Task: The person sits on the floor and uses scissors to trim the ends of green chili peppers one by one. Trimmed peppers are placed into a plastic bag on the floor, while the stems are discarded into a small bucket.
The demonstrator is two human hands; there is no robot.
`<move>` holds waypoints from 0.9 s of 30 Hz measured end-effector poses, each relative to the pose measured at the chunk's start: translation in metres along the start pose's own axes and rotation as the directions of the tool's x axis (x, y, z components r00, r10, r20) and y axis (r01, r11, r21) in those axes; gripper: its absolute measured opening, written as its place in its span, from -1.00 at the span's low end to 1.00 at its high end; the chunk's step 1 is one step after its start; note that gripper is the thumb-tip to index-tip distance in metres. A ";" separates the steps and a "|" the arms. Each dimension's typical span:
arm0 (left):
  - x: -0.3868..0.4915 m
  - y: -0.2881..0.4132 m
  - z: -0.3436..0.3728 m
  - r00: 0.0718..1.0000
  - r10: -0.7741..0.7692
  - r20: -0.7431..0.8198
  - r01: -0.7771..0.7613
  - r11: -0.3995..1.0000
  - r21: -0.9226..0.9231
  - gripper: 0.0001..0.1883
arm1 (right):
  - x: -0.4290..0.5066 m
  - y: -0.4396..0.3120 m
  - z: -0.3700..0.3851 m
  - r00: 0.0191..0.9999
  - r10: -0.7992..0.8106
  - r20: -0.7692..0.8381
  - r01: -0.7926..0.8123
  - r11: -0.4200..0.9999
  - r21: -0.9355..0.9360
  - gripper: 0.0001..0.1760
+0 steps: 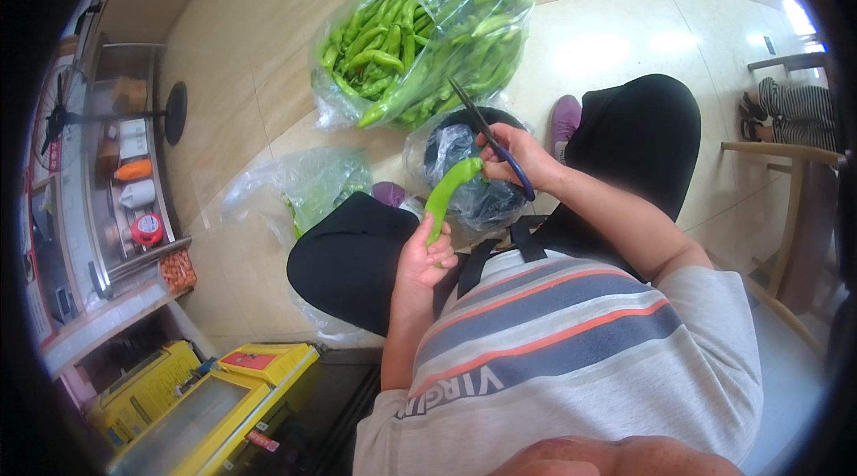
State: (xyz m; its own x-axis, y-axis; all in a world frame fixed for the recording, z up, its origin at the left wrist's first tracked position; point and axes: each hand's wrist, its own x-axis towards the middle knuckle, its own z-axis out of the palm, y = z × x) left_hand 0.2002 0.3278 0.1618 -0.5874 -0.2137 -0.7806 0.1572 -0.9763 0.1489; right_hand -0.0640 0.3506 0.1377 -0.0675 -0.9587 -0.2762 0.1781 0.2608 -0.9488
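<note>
A long green pepper [450,193] is gripped at its lower end by my left hand [428,254]. In my right hand [523,158] is a pair of scissors [475,111], blades pointing up and away, dark blue handle below. The right fingertips touch the pepper's stem end. Below both hands, between my feet, stands a dark container lined with a plastic bag [462,214]; its contents are mostly hidden. Just beyond it, a large transparent plastic bag [428,68] full of green peppers [375,41] lies on the floor.
Left of my knee lies a smaller plastic bag [328,175] with some green pieces inside. A standing fan [63,116], a metal counter [161,208] and a yellow freezer [268,369] line the left. At right are a wooden chair [790,149] and another person's legs [803,116].
</note>
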 end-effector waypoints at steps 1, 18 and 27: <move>0.000 0.000 0.000 1.000 0.000 -0.001 0.000 1.000 0.010 -0.58 | 0.000 -0.001 0.000 1.000 -0.004 -0.002 0.004 1.000 -0.026 -0.58; 0.003 0.002 -0.005 1.000 -0.014 0.013 0.014 1.000 0.002 -0.57 | -0.001 -0.007 -0.002 0.995 0.087 0.051 -0.094 0.981 0.167 -0.66; 0.006 -0.002 -0.002 0.996 0.074 -0.051 -0.067 0.990 0.126 -0.60 | 0.002 -0.001 -0.011 0.969 0.238 0.064 -0.245 0.957 0.152 -0.61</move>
State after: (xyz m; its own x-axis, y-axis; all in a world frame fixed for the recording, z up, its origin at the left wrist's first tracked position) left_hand 0.1977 0.3289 0.1560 -0.5331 -0.2832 -0.7973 0.0948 -0.9564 0.2763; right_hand -0.0755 0.3503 0.1361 0.0397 -0.8742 -0.4840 0.3366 0.4678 -0.8172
